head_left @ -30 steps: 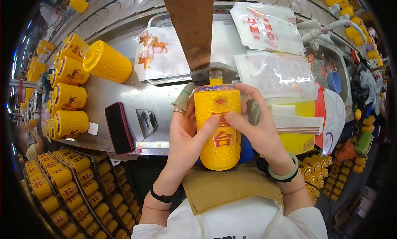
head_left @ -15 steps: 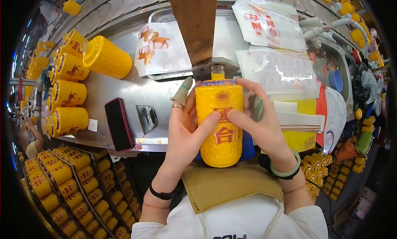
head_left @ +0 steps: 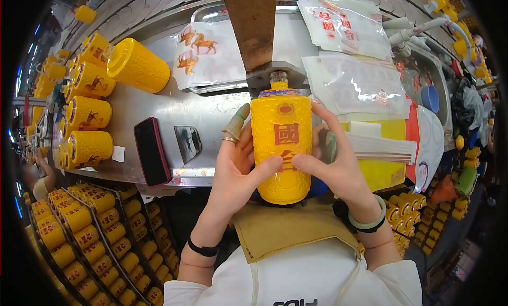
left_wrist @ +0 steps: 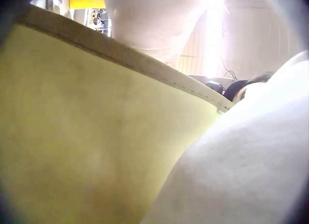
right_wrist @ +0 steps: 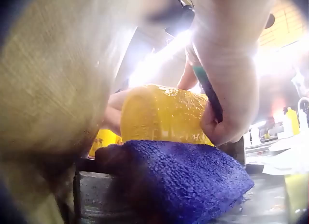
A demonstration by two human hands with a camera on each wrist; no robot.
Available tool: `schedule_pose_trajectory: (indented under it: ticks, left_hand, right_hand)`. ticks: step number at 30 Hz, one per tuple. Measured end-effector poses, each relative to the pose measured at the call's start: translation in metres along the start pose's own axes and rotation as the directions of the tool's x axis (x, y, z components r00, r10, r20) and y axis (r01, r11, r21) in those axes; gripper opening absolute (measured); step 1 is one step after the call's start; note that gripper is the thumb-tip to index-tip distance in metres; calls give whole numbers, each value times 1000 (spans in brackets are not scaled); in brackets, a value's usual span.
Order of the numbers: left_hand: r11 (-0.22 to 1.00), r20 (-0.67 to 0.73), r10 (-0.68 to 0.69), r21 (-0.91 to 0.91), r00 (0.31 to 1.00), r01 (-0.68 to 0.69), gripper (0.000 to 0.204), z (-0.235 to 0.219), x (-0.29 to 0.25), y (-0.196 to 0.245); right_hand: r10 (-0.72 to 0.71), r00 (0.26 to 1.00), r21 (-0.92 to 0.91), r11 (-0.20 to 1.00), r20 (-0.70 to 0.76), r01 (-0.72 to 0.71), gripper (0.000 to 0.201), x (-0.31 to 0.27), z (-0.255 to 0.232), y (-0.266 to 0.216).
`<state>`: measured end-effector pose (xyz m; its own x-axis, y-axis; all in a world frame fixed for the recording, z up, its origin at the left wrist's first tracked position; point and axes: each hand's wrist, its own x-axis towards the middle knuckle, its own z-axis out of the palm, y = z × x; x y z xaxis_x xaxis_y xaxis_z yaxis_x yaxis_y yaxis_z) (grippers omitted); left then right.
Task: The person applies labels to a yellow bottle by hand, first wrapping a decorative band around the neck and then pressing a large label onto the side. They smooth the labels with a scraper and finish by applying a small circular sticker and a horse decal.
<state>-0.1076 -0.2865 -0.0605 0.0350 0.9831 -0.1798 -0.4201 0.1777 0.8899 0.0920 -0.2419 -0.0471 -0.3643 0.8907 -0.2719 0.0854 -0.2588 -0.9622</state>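
Note:
A yellow embossed bottle (head_left: pixel 282 147) with red characters lies on its back, its clear glass neck pointing at a metal block on a brown post. The left hand (head_left: pixel 236 165) holds its left side, thumb pressed on the front, a fingertip cover on one finger. From the right, the right hand (head_left: pixel 338 163) grips it, thumb on the lower character. In the right wrist view the bottle (right_wrist: pixel 164 115) rests over a blue cloth (right_wrist: pixel 188 180), with the right hand (right_wrist: pixel 229 122) at its side. The left wrist view shows mostly apron (left_wrist: pixel 96 122); the left hand's fingers are hidden there.
A phone (head_left: pixel 152 151) and a shiny metal piece (head_left: pixel 188 144) lie left on the metal table. Several yellow bottles (head_left: pixel 91 113) stand further left. Horse decal sheets (head_left: pixel 211 54) are behind, character sheets (head_left: pixel 344 25) back right, paper strips (head_left: pixel 383 148) at right, and a sink holds a blue cup (head_left: pixel 429 98).
The bottle and both hands sit slightly higher in the head view, as does much of the table. The thumbs have slid down the bottle's front, uncovering the upper character and partly covering the lower one.

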Motion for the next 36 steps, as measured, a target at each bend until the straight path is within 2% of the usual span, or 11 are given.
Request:
schedule_pose_trajectory:
  ticks: [2,19,28,30,31,33,34,35,36]
  left_hand:
    - [998,-1,-15,-69,1000,15,93,0,0,1]
    - [999,2,9,-39,1000,-8,88,-1,-1,-2]
    - [999,17,1,-40,1000,-1,88,-2,-2,-1]
    - [999,26,3,-50,1000,-2,85,-4,-1,-3]
    - [997,19,4,-77,1000,-2,82,-6,-1,-4]
    - [995,11,4,-104,1000,-3,78,-6,-2,-4]
    - [996,7,8,-92,1000,-7,75,-4,-2,-4]
    - [997,4,12,-79,1000,-11,72,-3,-2,-4]
    - [997,5,12,-78,1000,-12,72,-3,-2,-3]
  right_hand:
    - [-18,1000,27,999,2,18,90,2,-1,7]
    - [-29,999,78,997,-14,30,91,3,2,9]
    - [23,1000,88,996,-9,-22,92,1,0,4]
    - [-79,997,-64,995,17,80,79,1,-6,6]
    - [-78,997,-64,995,17,79,79,0,-9,0]
    - [59,995,135,990,-74,-49,67,-2,-15,-22]
    - [-10,996,-5,1000,-84,10,59,-3,-20,-24]
    - [-10,996,-5,1000,-84,10,59,-1,-19,-24]
    - [-215,968,-102,974,-127,203,57,1,-16,-25]
